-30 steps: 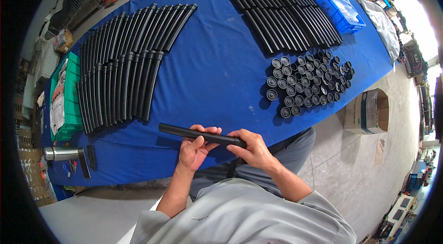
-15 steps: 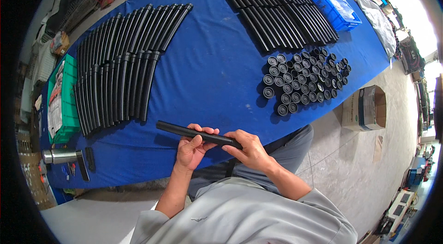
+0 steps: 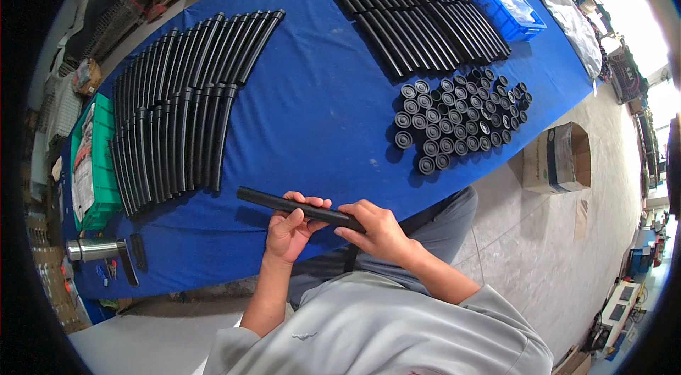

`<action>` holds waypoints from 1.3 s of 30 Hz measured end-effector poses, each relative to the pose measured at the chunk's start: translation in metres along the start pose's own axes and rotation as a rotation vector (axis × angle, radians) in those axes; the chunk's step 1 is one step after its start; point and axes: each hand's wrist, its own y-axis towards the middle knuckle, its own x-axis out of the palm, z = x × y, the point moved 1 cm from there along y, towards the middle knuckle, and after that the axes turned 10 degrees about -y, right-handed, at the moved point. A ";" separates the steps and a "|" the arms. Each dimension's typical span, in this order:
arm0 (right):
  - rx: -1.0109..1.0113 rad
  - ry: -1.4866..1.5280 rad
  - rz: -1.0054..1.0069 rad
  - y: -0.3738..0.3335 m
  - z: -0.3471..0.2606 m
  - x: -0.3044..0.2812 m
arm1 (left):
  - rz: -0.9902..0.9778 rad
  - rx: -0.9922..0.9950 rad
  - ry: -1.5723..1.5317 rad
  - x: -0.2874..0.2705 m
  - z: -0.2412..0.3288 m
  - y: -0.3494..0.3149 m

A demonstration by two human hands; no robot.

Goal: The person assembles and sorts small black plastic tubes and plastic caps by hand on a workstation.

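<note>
A black tube [image 3: 266, 199] lies slantwise across both my hands, above the near edge of the table. My left hand [image 3: 292, 229] is wrapped round its middle, thumb on the near side and fingers on the far side. Around the tube's right end my right hand [image 3: 376, 229] is closed, covering that end. Many black round caps [image 3: 447, 119] with ringed faces sit in a loose cluster to the right. Behind them, plain black tubes [image 3: 418, 17] lie in two rows. Capped black tubes [image 3: 191, 98] fill two rows on the left.
A blue cloth [image 3: 305, 112] covers the table. A green crate [image 3: 106, 183] and a steel flask [image 3: 92, 249] stand at its left; a blue crate [image 3: 521, 29] with clear plastic is at the far right. On the floor at right stands an open cardboard box [image 3: 560, 158].
My view has shifted a little, so the table's contents appear slightly farther left. Both hands keep hold of the tube, with almost no change in grip.
</note>
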 end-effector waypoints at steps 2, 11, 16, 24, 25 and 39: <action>0.297 0.261 -0.226 -0.002 -0.003 -0.004 | 0.005 -0.012 0.021 -0.001 0.000 -0.001; -0.074 -0.048 0.055 -0.005 0.002 0.001 | 0.000 -0.026 0.000 -0.001 0.002 0.000; -0.082 -0.055 0.076 -0.007 0.012 0.008 | 0.041 -0.025 0.006 0.006 -0.001 0.003; 0.185 0.202 -0.087 -0.007 0.008 0.005 | 0.019 -0.019 0.019 0.000 0.000 0.000; -0.015 0.040 0.058 -0.008 0.011 0.007 | 0.018 -0.021 0.018 0.003 0.000 0.002; -0.223 -0.204 0.224 -0.004 0.009 0.006 | 0.018 -0.028 0.028 0.002 0.000 0.003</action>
